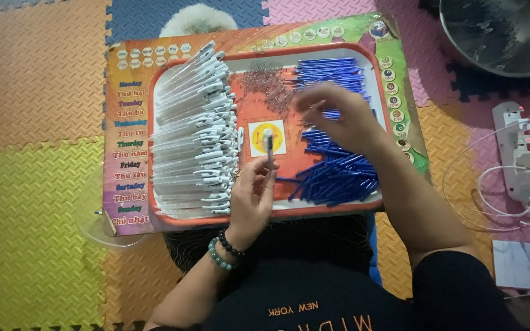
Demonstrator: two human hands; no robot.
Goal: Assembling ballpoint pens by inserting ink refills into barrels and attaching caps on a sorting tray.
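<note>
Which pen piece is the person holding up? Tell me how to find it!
Look at the big colourful board on the foam floor mats, with a stack of white pen shells on its left and blue tubes on its right. Between them, the left hand pinches one white pen piece. It alone stands upright, off the board.

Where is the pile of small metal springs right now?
In the head view, the springs lie at the tray's upper middle, between the white pen barrels and the blue tubes, just left of the right hand.
</note>
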